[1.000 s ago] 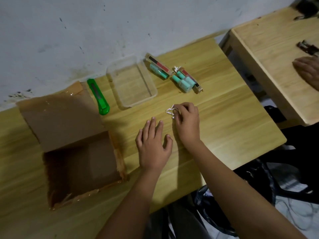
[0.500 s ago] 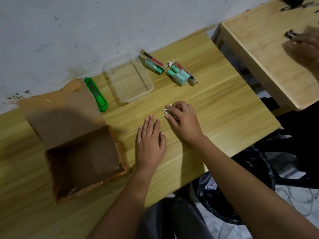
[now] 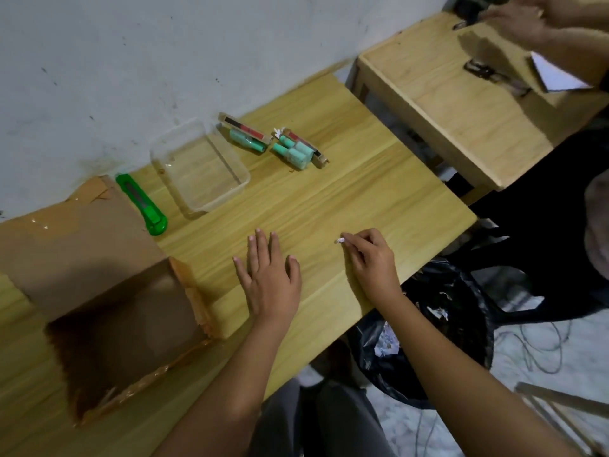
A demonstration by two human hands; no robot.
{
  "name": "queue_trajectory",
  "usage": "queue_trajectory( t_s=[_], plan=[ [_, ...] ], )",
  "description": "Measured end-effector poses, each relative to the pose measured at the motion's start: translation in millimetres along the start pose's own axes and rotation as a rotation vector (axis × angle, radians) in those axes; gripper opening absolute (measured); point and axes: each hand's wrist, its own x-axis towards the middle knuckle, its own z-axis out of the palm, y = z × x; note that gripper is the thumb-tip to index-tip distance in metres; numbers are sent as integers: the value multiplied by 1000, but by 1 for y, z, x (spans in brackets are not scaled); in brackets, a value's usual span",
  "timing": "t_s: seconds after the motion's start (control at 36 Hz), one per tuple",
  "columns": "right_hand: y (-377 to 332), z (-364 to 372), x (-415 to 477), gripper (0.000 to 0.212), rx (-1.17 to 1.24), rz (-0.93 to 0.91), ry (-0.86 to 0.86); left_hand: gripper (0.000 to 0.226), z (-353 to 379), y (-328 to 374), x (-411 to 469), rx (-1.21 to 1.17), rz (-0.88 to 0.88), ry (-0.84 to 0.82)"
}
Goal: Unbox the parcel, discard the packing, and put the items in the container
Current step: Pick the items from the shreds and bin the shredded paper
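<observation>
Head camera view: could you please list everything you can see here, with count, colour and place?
Table: one, light wood, against the wall.
Cardboard box: one, brown, open, table's left.
Utility knife: one, green, between box and container.
Container: one, clear plastic, empty, near the wall.
Teal rolls: several, beside the container, with two long red-and-black packs.
Second table: one, light wood, right, another person's hands over it.
Bin bag: one, black, below the table edge, paper scraps inside.
Left hand: flat on the table.
Right hand: pinching a white paper scrap.
</observation>
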Motion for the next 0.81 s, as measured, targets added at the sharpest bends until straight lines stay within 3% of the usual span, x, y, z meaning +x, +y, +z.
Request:
queue_trajectory(
  t_s=[0.11, 0.28, 0.47, 0.58, 0.81],
  plan=[
    [23, -29, -27, 23, -37, 184, 158, 57, 4, 7, 1, 16, -24, 26],
    [58, -64, -77, 23, -22, 583, 548, 60, 9, 5, 0, 38, -1, 60],
    [98, -71, -115, 32, -102, 902, 467, 56, 10, 5, 1, 42, -3, 72],
    [87, -76, -108, 35, -74, 882, 464, 57, 10, 6, 1, 41, -10, 78],
    [33, -82, -32, 24, 20, 532, 470, 62, 6, 10, 1, 46, -33, 87]
  ],
)
